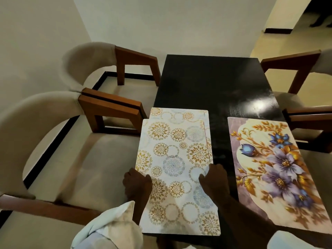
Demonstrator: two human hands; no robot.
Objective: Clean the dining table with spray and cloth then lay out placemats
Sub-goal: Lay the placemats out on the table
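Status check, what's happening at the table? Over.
Left hand and right hand grip top circle-patterned placemat by its side edges. Floral placemat laid flat beside it. Far end of table bare.

Your table (206, 83) is glossy black. Your near placemat (172, 141) carries gold and grey-blue round medallions on white; your floral placemat (269, 168) has purple-blue blossoms and gold leaves on cream.

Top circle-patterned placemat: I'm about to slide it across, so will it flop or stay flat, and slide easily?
The top placemat is probably stiff: its left side seems to overhang the table yet stays flat. Likely light, being a thin sheet. It may slide readily: the table top looks glossy.
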